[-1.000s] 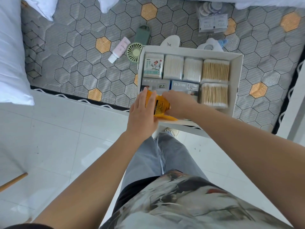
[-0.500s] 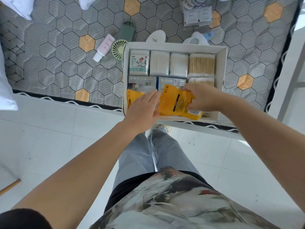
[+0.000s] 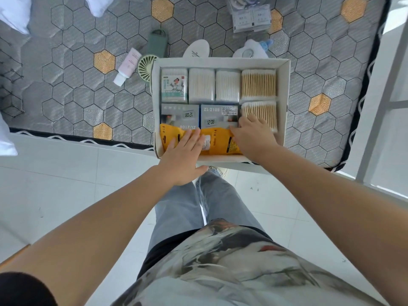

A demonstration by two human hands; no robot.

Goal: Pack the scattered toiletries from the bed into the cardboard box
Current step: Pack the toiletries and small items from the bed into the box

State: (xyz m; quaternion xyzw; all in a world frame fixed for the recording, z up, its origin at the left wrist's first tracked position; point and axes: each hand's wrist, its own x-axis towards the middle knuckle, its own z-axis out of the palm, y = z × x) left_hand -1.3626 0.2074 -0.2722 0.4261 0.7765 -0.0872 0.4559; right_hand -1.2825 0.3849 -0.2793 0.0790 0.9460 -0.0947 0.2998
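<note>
Two yellow packets [image 3: 217, 142] are laid flat in the near row of the cardboard box [image 3: 284, 102], their long sides running from 9 to 3 o'clock. They are pressed down by the left hand [image 3: 183, 157], fingers flat and spread, and by the right hand [image 3: 254, 138], fingers bent down. A pink tube [image 3: 127, 66] is left on the bed [image 3: 66, 89], its cap pointing to 7 o'clock.
</note>
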